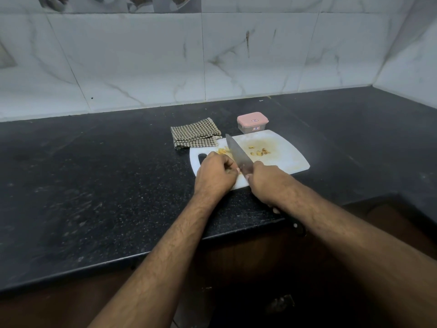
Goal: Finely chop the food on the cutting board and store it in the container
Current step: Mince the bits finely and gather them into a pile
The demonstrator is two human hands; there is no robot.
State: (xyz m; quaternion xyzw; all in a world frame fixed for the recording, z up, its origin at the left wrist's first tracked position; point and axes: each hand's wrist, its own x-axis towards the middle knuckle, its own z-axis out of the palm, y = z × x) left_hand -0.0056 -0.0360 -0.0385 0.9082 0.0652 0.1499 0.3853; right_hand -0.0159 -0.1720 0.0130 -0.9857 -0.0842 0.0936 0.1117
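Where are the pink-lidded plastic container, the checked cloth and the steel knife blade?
pink-lidded plastic container (pixel 252 119), head view, on lid top
checked cloth (pixel 195 133), head view, on folded middle
steel knife blade (pixel 237 152), head view, on flat side

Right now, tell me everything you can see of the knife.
The knife is a large chef's knife with a broad grey metal blade and a black handle with a pale rivet near its end. The right hand grips it near where blade meets handle; the handle end sticks out past the wrist. The blade points away from the person, over the white cutting board, between two small heaps of yellowish food. The left hand sits beside it.
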